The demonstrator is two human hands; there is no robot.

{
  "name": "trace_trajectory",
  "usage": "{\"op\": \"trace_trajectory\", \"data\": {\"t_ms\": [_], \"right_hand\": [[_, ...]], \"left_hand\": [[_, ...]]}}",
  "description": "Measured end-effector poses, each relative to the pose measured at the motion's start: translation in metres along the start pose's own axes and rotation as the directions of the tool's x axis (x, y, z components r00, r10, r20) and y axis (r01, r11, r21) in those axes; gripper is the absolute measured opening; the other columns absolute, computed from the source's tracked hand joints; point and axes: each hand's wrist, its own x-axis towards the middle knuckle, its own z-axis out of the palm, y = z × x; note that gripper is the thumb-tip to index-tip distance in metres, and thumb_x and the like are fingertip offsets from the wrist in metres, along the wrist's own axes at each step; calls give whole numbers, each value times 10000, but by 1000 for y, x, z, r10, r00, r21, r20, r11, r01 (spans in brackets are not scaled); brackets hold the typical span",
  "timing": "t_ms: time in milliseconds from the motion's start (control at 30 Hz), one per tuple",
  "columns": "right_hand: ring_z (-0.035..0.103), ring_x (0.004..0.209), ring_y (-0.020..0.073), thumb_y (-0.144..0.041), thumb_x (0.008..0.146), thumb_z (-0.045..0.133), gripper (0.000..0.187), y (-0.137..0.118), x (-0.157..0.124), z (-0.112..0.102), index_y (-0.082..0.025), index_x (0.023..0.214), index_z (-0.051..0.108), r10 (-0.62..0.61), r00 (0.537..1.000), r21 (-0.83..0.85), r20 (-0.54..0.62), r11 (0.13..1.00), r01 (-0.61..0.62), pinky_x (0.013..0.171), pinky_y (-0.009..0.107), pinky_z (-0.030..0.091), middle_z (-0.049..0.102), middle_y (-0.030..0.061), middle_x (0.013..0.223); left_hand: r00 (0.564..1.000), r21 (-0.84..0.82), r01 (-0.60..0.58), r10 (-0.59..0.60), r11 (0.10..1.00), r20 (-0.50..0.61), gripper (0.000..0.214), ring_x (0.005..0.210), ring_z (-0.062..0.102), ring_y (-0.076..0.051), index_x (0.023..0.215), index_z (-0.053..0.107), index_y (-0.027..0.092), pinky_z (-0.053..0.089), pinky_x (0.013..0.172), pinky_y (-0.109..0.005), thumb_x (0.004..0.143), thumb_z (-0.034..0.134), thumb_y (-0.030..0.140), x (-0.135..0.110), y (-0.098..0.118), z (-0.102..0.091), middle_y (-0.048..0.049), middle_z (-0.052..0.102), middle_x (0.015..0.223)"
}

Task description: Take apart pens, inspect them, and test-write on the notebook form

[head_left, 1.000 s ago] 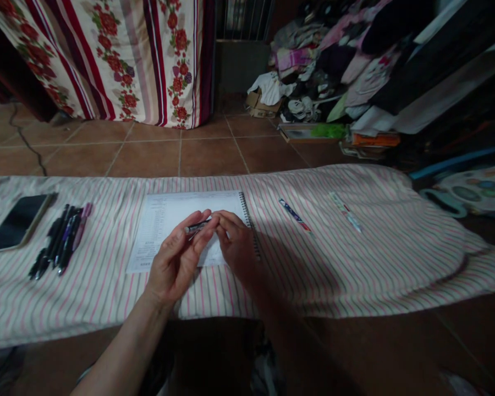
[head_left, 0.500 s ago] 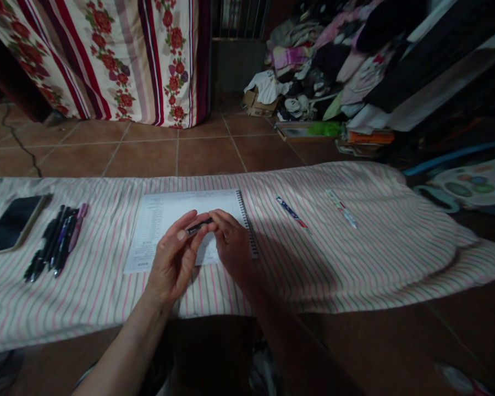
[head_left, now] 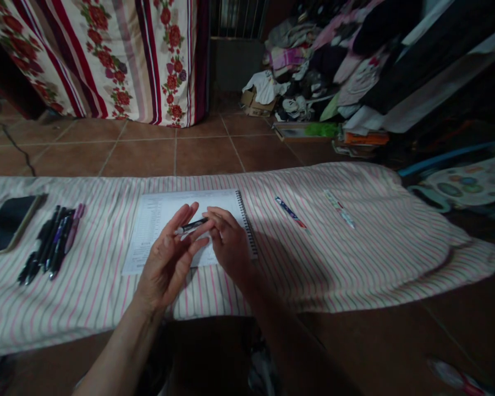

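Note:
Over a spiral notebook [head_left: 165,212] on a striped cloth [head_left: 355,247], both my hands meet on a dark pen [head_left: 192,225]. My right hand [head_left: 229,245] pinches the pen's right end with closed fingertips. My left hand [head_left: 169,258] has its fingers stretched out, with the pen's left end resting against them. The notebook lies open on a white printed page, partly covered by my hands.
A row of several dark pens [head_left: 49,242] and a phone [head_left: 6,223] lie left on the cloth. A blue-red pen [head_left: 291,213] and a pale pen [head_left: 340,209] lie to the right. Behind are tiled floor [head_left: 148,154], a floral curtain [head_left: 107,55] and a clothes pile [head_left: 334,66].
My left fingers have spread out from a pinch on the pen. The view has shifted slightly; my right hand keeps its hold.

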Motion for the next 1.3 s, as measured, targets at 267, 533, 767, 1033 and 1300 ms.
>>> {"op": "trace_trajectory", "data": {"t_ms": [267,533,767,1033,1300], "right_hand": [[523,578,85,-339,832,516,255,11,15,-8,-181,985,646,567,816,437,-112,766,-471,509,202,458,551,-6,714],[551,514,73,-388,723,636,263,3,18,-14,-163,852,596,763,624,772,170,290,-565,455,176,458,569,-45,605],[539,458,60,-338,660,685,230,0,20,-19,-150,777,623,778,532,822,335,35,-569,411,151,431,575,-49,538],[629,532,97,-408,740,634,308,1,12,-11,-174,937,601,686,681,765,256,287,-576,481,189,513,640,-25,662],[662,657,129,-298,860,468,215,0,0,-2,-198,1008,588,439,893,434,94,790,-434,631,254,544,664,18,769]], "left_hand": [[937,294,98,11,951,-348,226,751,646,-167,872,695,121,428,505,-195,719,677,287,7,-5,-15,-109,682,986],[957,468,263,-167,844,-236,232,498,561,-108,828,675,145,399,448,-206,713,671,347,-6,-38,-12,-35,660,627],[968,506,237,-160,829,-192,271,533,577,-109,873,656,145,462,510,-232,759,627,390,-7,-51,-16,-41,655,669],[980,569,107,10,815,-199,292,657,612,-128,958,646,161,485,605,-237,746,657,361,-4,-40,-1,-38,675,779],[980,593,-86,175,800,-93,423,680,592,-130,1158,556,212,485,665,-257,759,660,306,-9,-31,5,-7,631,776]]}}
